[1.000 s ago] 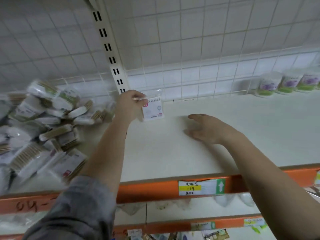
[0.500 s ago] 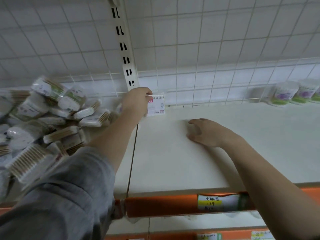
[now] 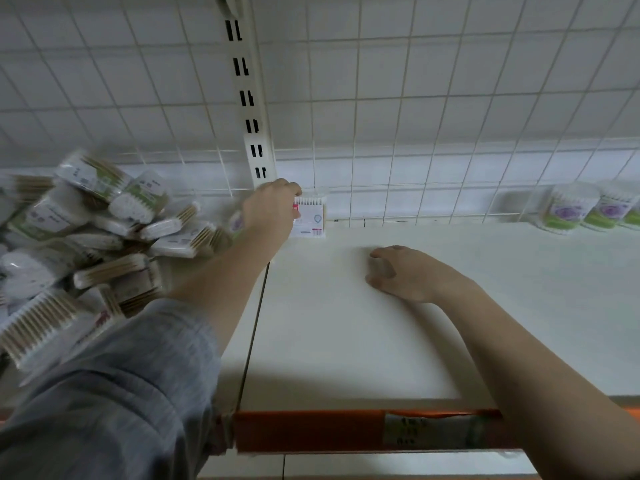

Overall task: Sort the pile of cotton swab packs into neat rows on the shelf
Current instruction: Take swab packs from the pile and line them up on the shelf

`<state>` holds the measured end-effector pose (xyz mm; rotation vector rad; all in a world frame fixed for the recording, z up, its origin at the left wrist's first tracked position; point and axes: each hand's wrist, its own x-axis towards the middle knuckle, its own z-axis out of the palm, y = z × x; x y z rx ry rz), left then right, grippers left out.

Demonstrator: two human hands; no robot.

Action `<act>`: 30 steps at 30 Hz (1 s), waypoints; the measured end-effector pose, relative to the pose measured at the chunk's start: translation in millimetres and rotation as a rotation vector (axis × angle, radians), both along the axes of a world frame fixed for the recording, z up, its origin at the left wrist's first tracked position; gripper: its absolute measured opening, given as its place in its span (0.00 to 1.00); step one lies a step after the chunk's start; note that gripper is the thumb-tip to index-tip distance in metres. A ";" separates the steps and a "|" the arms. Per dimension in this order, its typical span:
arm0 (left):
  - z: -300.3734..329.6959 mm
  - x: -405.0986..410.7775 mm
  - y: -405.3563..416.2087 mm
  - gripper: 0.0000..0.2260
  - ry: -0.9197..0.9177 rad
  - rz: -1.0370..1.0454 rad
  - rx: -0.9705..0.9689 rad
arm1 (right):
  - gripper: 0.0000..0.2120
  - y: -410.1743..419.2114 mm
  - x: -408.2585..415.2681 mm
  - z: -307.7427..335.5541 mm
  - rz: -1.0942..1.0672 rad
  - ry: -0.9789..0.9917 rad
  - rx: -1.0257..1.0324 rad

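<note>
I am standing in a shop. A white shelf is wearing an orange front edge with a price tag, and many same packs are lying at its left end.

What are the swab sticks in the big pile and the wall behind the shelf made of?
Swab sticks in the pile: probably wood or bamboo, matt tan, inside clear glossy plastic wrap. Wall: apparently a white-coated wire grid over a pale panel; thin crossing lines show.
</note>
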<state>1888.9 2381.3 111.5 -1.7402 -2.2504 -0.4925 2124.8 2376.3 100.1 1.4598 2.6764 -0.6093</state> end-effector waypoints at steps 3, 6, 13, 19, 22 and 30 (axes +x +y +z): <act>4.0 -2.0 -10.0 0.14 -0.124 -0.027 0.049 | 0.27 0.0 -1.1 -0.1 0.012 0.000 0.009; 14.6 -7.4 -30.9 0.12 -0.156 -0.008 0.160 | 0.27 -1.9 -6.1 -0.1 0.041 0.026 0.023; 32.2 -29.7 -98.9 0.07 -0.305 0.031 0.286 | 0.27 -12.7 -31.1 3.4 0.163 0.053 0.040; 25.3 -49.9 -152.8 0.08 -0.366 0.089 0.258 | 0.26 -28.3 -60.9 4.7 0.272 0.038 0.035; 23.1 -60.9 -171.9 0.08 -0.383 0.146 0.244 | 0.26 -39.0 -78.3 6.0 0.284 0.069 0.046; 13.0 -95.6 -216.3 0.07 -0.383 0.191 0.282 | 0.15 -46.5 -159.3 2.2 0.081 0.345 0.130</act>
